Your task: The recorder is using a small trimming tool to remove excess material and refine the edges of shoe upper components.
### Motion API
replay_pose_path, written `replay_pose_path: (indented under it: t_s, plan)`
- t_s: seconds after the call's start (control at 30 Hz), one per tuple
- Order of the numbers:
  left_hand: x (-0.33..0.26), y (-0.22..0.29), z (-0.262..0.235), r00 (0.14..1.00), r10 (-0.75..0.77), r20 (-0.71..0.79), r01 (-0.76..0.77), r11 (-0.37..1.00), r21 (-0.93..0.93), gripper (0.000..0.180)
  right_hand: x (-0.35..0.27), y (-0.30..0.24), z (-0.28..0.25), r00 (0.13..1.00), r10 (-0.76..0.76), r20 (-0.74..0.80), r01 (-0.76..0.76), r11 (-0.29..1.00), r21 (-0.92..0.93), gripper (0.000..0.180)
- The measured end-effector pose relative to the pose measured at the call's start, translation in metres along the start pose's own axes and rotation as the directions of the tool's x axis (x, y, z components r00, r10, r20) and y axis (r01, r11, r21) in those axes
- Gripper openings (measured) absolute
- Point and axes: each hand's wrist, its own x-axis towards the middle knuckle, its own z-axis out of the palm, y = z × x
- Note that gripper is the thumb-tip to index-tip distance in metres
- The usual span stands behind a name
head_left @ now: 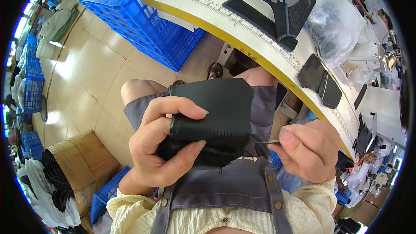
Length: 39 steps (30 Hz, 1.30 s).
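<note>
My left hand grips a folded black fabric piece with a stitched edge, thumb on top and fingers under, held above my lap. My right hand is closed on a small thin metal tool, likely thread snips, whose tip points left toward the fabric's right edge, just short of it. Both hands hover over my grey apron.
A white worktable with a yellow edge curves across the upper right, carrying black cut pieces and clear plastic bags. A blue crate stands on the tiled floor at top left. A cardboard box sits lower left.
</note>
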Motion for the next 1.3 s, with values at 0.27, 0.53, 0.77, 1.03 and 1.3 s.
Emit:
replay_pose_path:
  t_s: [0.27,0.53,0.77,1.03,1.3]
  plan:
    - [0.001,-0.004,0.002,0.997,0.079,0.02,-0.078,0.995,-0.06,0.021,0.001,-0.001,0.005,0.999,-0.019,0.028,0.018,1.0,0.021,0.022]
    - [-0.001,-0.007,0.003,0.994,0.105,0.002,-0.105,0.992,-0.063,0.026,0.001,-0.001,0.005,0.999,-0.021,0.048,0.021,1.0,0.004,0.024]
    - [0.004,-0.003,0.003,0.995,0.089,0.045,-0.088,0.995,-0.037,0.026,-0.003,-0.001,0.017,0.996,-0.06,-0.061,0.059,0.998,-0.024,0.022]
    - [0.004,0.0,0.006,0.998,0.047,0.037,-0.048,0.999,0.019,0.025,-0.005,0.0,0.01,0.999,-0.03,0.041,0.03,1.0,-0.003,0.021]
    - [0.005,-0.001,0.003,0.994,0.081,0.067,-0.082,0.996,0.015,0.021,-0.003,0.003,0.007,0.999,-0.018,0.032,0.019,1.0,-0.02,0.021]
